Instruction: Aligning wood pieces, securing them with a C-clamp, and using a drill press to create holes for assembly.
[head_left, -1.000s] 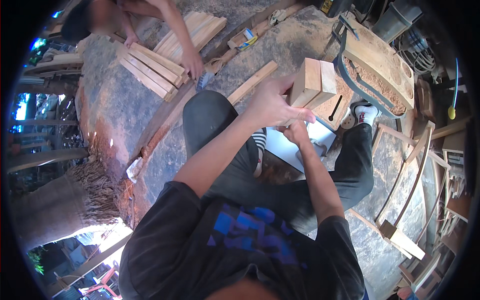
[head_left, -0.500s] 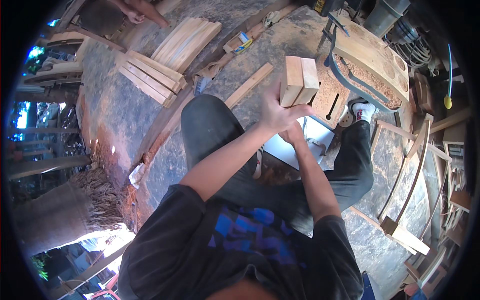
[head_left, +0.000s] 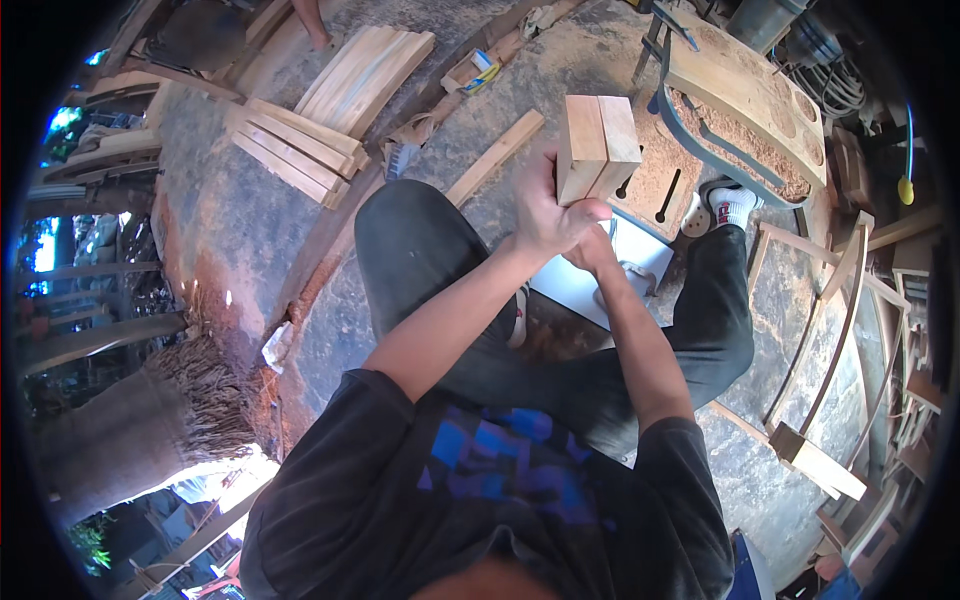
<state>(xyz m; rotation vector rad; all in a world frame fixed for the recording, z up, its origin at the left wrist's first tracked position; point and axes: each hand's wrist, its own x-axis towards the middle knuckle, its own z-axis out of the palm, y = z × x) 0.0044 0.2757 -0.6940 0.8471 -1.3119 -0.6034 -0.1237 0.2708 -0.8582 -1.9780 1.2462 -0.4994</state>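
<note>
Keeping two paired wooden blocks (head_left: 598, 150) pinched in our left hand (head_left: 545, 220), our right hand (head_left: 598, 250) just beside, its grip hidden, we log them shifted left, baring more slotted board (head_left: 654, 170), evidently still in handling.

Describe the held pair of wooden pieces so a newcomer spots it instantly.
Start at the dark-trousered left knee. To its right, the left hand grips the wooden pair. Unlike the boards lying nearby, it is held up.
</note>
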